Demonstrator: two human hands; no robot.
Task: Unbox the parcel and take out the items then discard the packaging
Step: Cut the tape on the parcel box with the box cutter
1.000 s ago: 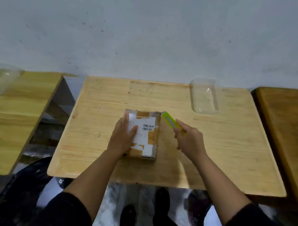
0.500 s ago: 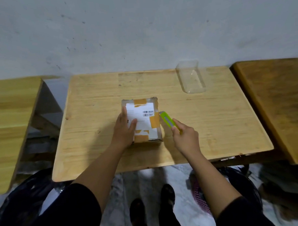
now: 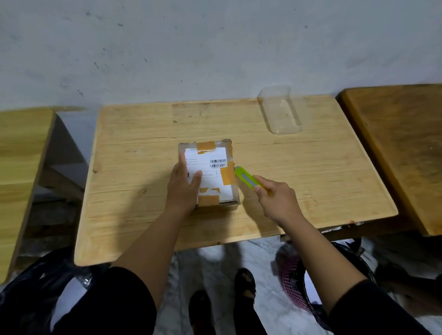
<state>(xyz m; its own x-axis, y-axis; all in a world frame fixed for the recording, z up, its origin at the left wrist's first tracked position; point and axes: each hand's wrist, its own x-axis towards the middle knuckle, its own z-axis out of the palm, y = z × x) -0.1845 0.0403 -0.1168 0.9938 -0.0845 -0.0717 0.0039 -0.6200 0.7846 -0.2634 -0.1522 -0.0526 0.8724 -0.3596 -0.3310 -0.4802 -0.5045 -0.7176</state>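
Since the earlier frames our view has tipped down and squared up on the table (image 3: 303, 189), and the cutter (image 3: 246, 177) has slid along the parcel's right edge toward us, its tip now against the middle of that side rather than the far corner. The parcel (image 3: 215, 167) lies flat near the middle of the table: a small brown carton, patched with orange-brown tape, with a white label and barcode on top. Its long axis runs away from us toward the wall, the far end tilted slightly left. Our left hand (image 3: 184, 186) lies flat on its near left part, fingers straight and pressing down, thumb spread across the label. Our right hand (image 3: 276, 200) grips the yellow-green cutter, fingers curled round its rear end; the cutter points up and left, its tip touching the parcel's right edge. A clear tub (image 3: 280, 112) stands well apart at the far right of the table.
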